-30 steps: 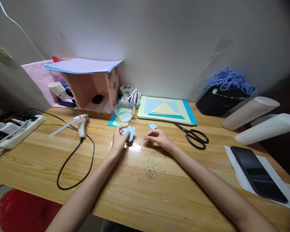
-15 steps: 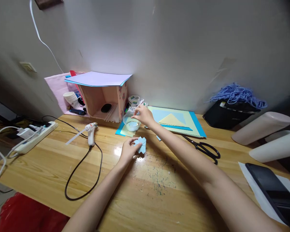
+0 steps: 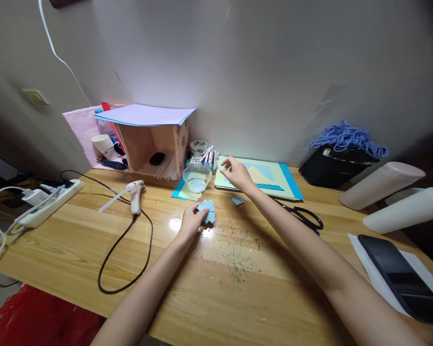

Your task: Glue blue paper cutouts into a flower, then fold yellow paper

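My left hand (image 3: 192, 221) pinches the left edge of a light blue paper piece with a zigzag outline (image 3: 210, 212), low over the wooden table. Further back and to the right, my right hand (image 3: 235, 173) is raised in front of the stacked paper sheets, fingers curled and apart, with nothing visible between them. A small blue-grey paper square (image 3: 238, 201) lies on the table below it. Behind the left hand, a clear round bowl (image 3: 197, 179) with pale blue paper inside stands on blue and yellow paper.
A white glue gun (image 3: 134, 197) with a looped black cable lies left. Behind it stands a pink box (image 3: 182, 144). Black scissors (image 3: 306, 217), a black phone (image 3: 400, 274) and white rolls are on the right. Markers (image 3: 211, 157) stand behind the bowl.
My right hand has moved right, away from the bowl, and its fingers have parted. The small paper square shows more fully. My left hand still holds the zigzag piece; the view has shifted slightly.
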A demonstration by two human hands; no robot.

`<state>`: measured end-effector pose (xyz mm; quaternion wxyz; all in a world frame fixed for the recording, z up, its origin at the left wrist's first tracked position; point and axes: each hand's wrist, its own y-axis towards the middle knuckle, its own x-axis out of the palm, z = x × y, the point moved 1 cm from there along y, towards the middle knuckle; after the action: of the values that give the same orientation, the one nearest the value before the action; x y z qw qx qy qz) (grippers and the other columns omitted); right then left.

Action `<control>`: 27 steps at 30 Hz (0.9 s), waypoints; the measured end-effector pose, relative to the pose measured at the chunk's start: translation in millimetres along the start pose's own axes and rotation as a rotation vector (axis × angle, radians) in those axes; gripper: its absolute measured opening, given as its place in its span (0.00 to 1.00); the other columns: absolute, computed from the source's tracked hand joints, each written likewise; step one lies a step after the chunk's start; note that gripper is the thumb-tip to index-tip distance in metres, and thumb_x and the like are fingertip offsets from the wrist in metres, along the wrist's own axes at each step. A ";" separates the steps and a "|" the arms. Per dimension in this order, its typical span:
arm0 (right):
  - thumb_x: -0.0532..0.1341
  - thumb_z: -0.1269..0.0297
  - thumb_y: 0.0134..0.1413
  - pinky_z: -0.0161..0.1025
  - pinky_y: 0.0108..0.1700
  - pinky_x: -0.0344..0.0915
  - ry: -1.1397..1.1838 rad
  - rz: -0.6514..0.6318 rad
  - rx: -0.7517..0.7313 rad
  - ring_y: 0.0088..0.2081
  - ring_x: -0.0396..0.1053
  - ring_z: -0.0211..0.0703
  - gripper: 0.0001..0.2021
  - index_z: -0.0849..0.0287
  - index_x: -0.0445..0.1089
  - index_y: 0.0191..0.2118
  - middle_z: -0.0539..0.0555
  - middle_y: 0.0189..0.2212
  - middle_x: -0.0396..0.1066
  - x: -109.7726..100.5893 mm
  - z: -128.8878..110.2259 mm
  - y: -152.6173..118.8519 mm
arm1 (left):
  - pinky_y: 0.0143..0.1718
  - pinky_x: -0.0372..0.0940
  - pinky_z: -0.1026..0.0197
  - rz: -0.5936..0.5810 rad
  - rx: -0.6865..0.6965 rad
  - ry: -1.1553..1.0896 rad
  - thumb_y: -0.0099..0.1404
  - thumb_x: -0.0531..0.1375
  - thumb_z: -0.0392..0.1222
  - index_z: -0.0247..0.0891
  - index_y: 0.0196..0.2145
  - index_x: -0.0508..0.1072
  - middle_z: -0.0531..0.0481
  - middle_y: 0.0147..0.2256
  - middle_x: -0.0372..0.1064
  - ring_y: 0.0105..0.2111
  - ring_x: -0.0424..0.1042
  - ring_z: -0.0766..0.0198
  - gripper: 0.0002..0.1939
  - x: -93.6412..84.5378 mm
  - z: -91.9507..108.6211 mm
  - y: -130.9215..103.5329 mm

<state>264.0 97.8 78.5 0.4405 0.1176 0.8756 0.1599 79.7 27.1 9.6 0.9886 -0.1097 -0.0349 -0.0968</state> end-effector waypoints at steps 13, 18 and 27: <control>0.62 0.69 0.41 0.35 0.35 0.60 0.059 -0.267 0.198 0.35 0.66 0.41 0.15 0.60 0.67 0.40 0.54 0.36 0.69 9.4 67.8 -77.8 | 0.23 0.68 0.60 -0.136 -0.098 -0.095 0.53 0.62 0.41 0.30 0.36 0.69 0.44 0.26 0.71 0.21 0.72 0.61 0.14 6.6 -0.3 -6.3; 0.57 0.70 0.45 0.35 0.33 0.60 0.157 -0.176 0.015 0.32 0.63 0.39 0.06 0.59 0.65 0.34 0.52 0.30 0.66 0.2 53.7 -92.2 | 0.25 0.69 0.61 -0.127 -0.088 -0.123 0.52 0.63 0.43 0.30 0.33 0.70 0.44 0.26 0.72 0.23 0.72 0.62 0.14 5.8 -3.7 -3.8; 0.63 0.62 0.45 0.38 0.40 0.63 0.258 -0.458 0.022 0.37 0.66 0.40 0.15 0.59 0.68 0.41 0.57 0.40 0.68 -2.5 45.4 -107.2 | 0.27 0.68 0.60 -0.122 -0.070 -0.133 0.49 0.64 0.44 0.30 0.32 0.70 0.44 0.26 0.72 0.25 0.72 0.60 0.15 7.0 -3.4 -3.2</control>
<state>295.2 6.1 13.8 0.3487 -0.1002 0.9299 0.0603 86.0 22.0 7.7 0.9719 -0.1480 -0.1035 -0.1507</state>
